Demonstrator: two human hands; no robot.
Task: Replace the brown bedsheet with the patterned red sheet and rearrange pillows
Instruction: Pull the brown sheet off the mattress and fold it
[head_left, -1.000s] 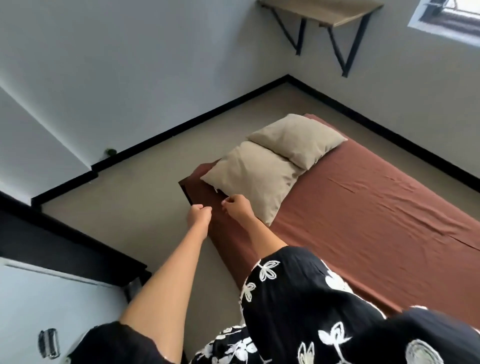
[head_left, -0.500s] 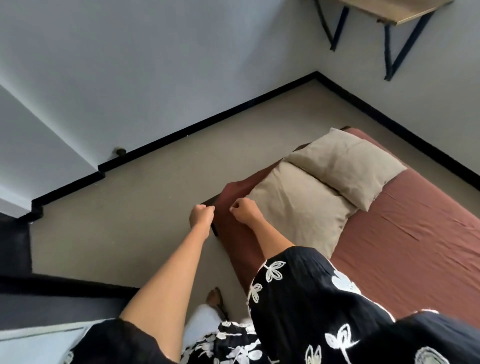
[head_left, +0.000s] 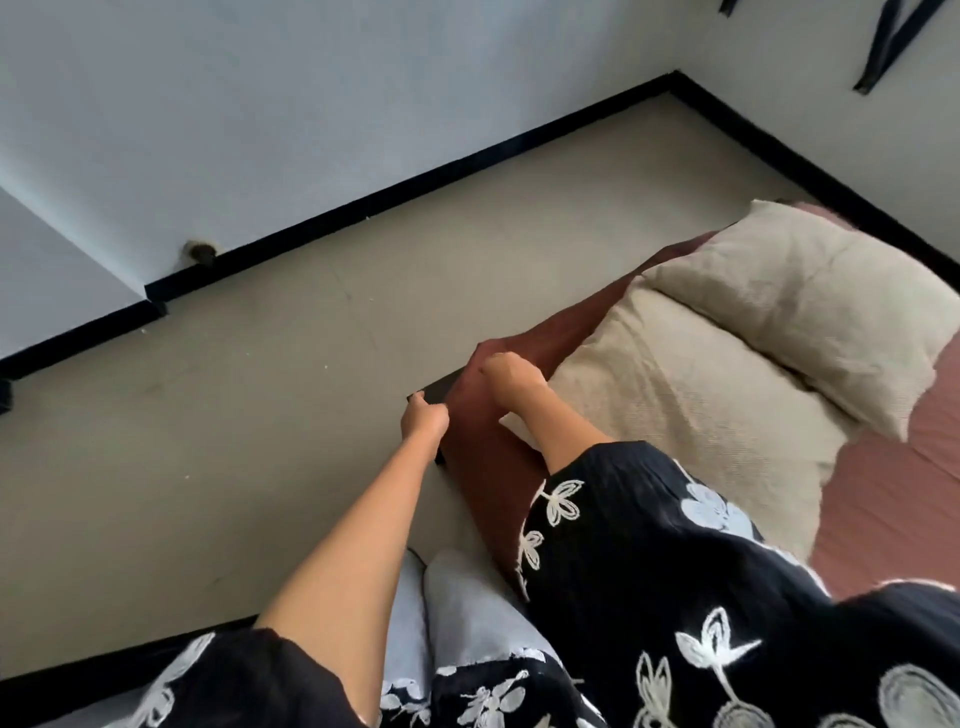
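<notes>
The brown bedsheet is gripped at the bed's near corner by both hands: the right hand pinches a raised fold, the left hand is clenched on its edge beside the exposed black mattress corner. Two beige pillows lie overlapped on the sheet

My right sleeve covers the near pillow's lower corner. The frame's right edge cuts off the brown sheet, and the top edge crops the black bracket at upper right.
</notes>
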